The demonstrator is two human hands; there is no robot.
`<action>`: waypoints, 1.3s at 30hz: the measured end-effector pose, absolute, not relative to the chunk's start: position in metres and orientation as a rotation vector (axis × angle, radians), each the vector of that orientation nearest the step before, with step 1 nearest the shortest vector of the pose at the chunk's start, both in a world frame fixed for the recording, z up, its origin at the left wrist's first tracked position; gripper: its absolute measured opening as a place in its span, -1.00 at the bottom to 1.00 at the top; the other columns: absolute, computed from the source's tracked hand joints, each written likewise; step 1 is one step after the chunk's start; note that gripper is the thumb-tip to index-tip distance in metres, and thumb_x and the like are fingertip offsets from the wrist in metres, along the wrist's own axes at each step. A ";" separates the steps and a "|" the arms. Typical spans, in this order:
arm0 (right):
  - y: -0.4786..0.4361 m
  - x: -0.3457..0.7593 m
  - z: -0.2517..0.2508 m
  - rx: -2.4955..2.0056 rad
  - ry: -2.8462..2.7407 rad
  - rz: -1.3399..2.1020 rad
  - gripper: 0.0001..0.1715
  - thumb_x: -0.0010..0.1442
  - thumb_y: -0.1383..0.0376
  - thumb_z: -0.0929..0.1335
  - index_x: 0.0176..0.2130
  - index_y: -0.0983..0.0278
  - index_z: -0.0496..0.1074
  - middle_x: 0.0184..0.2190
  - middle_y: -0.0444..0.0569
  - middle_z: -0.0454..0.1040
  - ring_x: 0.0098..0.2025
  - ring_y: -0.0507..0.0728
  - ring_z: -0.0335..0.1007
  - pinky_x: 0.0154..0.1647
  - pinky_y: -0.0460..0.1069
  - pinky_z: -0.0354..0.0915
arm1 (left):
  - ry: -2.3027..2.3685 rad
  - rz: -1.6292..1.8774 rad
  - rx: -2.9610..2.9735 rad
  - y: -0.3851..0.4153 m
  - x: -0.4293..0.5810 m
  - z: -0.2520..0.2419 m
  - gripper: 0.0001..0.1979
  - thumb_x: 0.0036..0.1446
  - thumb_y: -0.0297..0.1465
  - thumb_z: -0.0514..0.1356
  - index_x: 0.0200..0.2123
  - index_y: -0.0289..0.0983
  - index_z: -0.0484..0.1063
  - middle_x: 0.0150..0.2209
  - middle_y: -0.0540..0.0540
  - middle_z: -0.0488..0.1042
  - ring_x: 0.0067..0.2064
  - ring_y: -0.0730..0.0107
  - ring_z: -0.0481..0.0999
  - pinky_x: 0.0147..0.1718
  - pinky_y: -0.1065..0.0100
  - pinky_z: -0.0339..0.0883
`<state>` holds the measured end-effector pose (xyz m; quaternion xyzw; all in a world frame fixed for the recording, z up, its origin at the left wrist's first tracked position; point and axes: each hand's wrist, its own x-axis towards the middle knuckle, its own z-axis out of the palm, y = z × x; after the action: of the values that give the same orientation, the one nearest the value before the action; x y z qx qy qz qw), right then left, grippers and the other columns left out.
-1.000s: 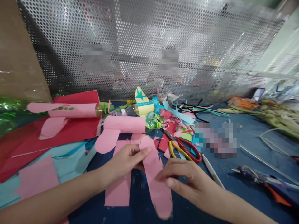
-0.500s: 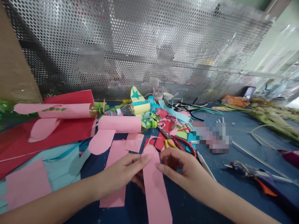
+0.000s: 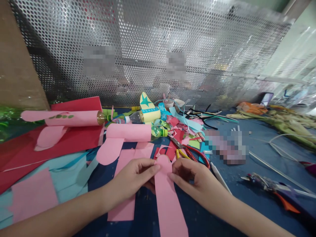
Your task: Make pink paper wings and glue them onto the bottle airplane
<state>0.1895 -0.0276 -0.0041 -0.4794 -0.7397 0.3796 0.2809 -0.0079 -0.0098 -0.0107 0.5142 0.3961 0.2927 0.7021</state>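
A long pink paper strip with a rounded top end is held upright between both hands. My left hand pinches its left edge near the top, thumb in front and fingers behind. On the opposite edge, my right hand grips with thumb and curled fingers. Just beyond lies a green plastic bottle wrapped in pink paper, with a rounded pink flap on its near side. Red-handled scissors rest behind my right hand. A flat pink paper piece lies under my left hand.
At left, a second pink-wrapped bottle lies on red sheets, with light blue sheets nearer. Colourful paper scraps pile up mid-table. A glue gun lies at right, a white pen-like stick beside my right hand. Perforated metal stands behind.
The whole scene has shifted slightly right and down in view. Both hands keep hold of the pink strip in nearly the same pose.
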 end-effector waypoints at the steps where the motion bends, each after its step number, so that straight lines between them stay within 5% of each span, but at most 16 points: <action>1: -0.027 0.190 -0.005 -1.293 -1.979 1.026 -0.89 0.20 0.29 0.28 -0.39 0.25 0.30 -0.52 -0.18 0.31 -0.49 0.01 0.23 -0.48 -0.11 0.16 | 0.904 0.680 1.139 -0.010 -0.008 -0.012 -0.59 -0.05 -0.04 0.29 -0.51 -0.30 0.39 -0.58 0.10 0.34 -0.53 0.51 0.37 -0.48 0.44 0.33; 7: -0.026 0.189 -0.008 -1.302 -1.956 1.075 -0.85 0.21 0.25 0.28 -0.39 0.24 0.29 -0.52 -0.19 0.28 -0.50 0.00 0.21 -0.50 -0.11 0.15 | 0.903 0.747 1.054 -0.010 -0.008 -0.013 -0.58 -0.03 -0.05 0.29 -0.56 -0.30 0.36 -0.58 0.06 0.36 -0.49 0.47 0.41 -0.43 0.41 0.34; 18: -0.026 0.186 -0.018 -1.257 -1.785 1.292 -0.78 0.25 0.13 0.27 -0.32 0.23 0.27 -0.53 -0.22 0.29 -0.59 -0.02 0.29 -0.52 -0.10 0.22 | 0.956 0.864 1.085 -0.009 -0.012 -0.012 -0.65 -0.04 -0.14 0.32 -0.32 -0.26 0.37 -0.55 0.08 0.39 -0.46 0.44 0.45 -0.44 0.39 0.40; 39: -0.022 0.186 -0.017 -1.213 -1.573 1.443 -0.56 0.13 -0.08 0.34 -0.33 0.24 0.30 -0.54 -0.22 0.24 -0.57 -0.03 0.19 -0.56 -0.12 0.26 | 0.900 0.825 1.012 -0.009 -0.010 -0.008 -0.60 -0.14 -0.10 0.38 -0.42 -0.28 0.37 -0.55 0.09 0.43 -0.49 0.45 0.53 -0.45 0.41 0.42</action>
<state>0.1861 -0.0222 -0.0170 -0.4653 -0.6033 0.5534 0.3367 -0.0097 -0.0090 -0.0084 0.4546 0.4045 0.3704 0.7018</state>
